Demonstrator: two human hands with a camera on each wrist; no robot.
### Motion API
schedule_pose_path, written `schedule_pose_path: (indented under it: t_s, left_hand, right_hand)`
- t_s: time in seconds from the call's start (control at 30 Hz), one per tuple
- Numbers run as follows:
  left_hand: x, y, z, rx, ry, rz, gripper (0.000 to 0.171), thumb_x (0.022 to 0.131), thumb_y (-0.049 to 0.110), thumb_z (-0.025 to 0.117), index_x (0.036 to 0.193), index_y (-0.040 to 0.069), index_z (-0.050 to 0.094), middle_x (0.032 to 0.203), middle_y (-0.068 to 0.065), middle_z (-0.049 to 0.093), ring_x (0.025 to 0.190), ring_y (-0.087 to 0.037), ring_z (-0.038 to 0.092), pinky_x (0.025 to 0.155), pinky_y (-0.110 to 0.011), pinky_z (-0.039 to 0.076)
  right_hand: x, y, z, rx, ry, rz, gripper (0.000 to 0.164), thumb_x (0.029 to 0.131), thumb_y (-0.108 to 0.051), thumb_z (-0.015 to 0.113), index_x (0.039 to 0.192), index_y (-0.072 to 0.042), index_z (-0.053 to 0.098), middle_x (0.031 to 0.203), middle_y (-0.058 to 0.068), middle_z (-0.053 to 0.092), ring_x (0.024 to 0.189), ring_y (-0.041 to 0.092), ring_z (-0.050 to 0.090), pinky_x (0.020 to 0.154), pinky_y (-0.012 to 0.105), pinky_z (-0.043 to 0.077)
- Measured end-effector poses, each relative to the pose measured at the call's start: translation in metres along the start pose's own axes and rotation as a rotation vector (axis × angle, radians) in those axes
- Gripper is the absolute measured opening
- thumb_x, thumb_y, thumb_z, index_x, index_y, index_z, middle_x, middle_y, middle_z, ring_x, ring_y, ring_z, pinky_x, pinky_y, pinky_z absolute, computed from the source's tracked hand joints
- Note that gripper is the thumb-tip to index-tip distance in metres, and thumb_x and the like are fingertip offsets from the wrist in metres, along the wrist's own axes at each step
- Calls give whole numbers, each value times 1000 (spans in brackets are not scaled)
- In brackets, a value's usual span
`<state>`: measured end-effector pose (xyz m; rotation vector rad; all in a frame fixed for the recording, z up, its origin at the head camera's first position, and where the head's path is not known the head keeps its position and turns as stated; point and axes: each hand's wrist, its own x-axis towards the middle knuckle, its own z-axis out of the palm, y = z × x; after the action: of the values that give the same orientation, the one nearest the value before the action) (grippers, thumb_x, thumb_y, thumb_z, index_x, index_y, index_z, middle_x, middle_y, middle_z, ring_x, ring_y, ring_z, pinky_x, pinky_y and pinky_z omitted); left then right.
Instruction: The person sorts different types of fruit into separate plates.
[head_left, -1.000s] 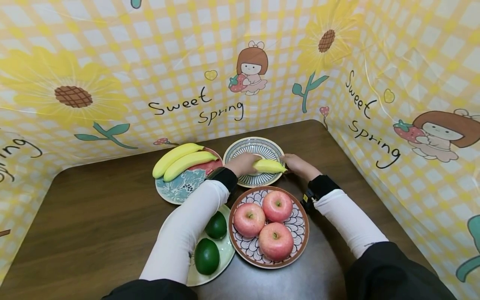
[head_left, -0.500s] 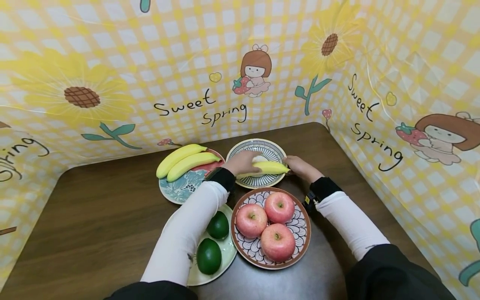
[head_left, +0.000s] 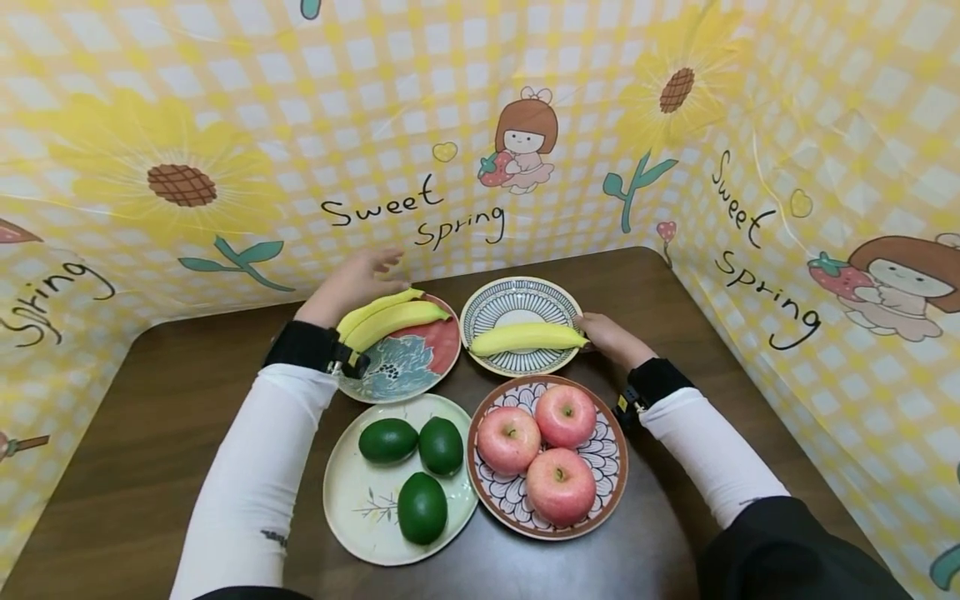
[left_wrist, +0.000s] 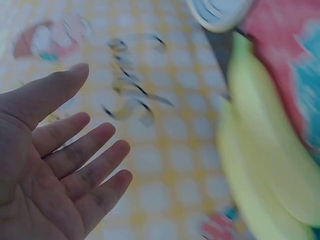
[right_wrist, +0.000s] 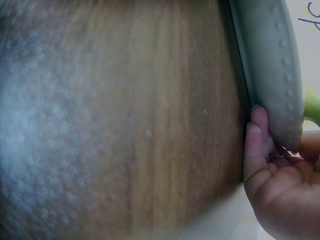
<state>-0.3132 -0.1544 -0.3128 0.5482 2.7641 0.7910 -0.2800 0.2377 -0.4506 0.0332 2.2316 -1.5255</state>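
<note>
In the head view my left hand [head_left: 351,287], fingers spread, hovers by two bananas [head_left: 397,321] that lie on a red and blue flowered plate [head_left: 405,375]. The left wrist view shows its open palm [left_wrist: 45,185] with nothing in it, apart from the bananas [left_wrist: 265,145]. A single banana [head_left: 525,338] lies across a black-and-white striped plate [head_left: 517,293] at the back. My right hand [head_left: 609,337] pinches that plate's right rim. In the right wrist view its fingers [right_wrist: 255,145] reach under the edge of the plate [right_wrist: 275,75], near the banana's tip.
In front stand a pale green plate [head_left: 352,508] with three dark green fruits [head_left: 422,507] and a brown-rimmed plate [head_left: 611,492] with three apples [head_left: 561,487]. The plates sit close together on a wooden table [head_left: 187,417]. A checked cloth [head_left: 300,150] rises behind and at the right.
My left hand has let go of the single banana, leaving it on the striped plate, and has moved left to the two bananas. The right hand stays at the striped plate's rim.
</note>
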Motion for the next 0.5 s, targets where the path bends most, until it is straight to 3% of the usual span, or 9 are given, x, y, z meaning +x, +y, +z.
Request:
schedule_pose_path:
  t_s: [0.2,0.5]
  left_hand:
    - [-11,-42,12,54,-45,-62,65,102,24,62,155,-4,37,153,-32,45,141,-50,45,115,-61,39]
    - [-14,-67,35,117,-82,-109,64,100,23,62,153,-4,40,150,-32,49,138,-50,49,114,-60,41]
  right_hand:
    - [-1,0,-2,12,-13,-17,50,113,-18,23,146,16,35,90,-1,56,78,4,54,74,18,47]
    - [2,2,1,28,-17,-9,50,112,-18,23,147,17,34,91,-2,56,78,2,55,74,17,48]
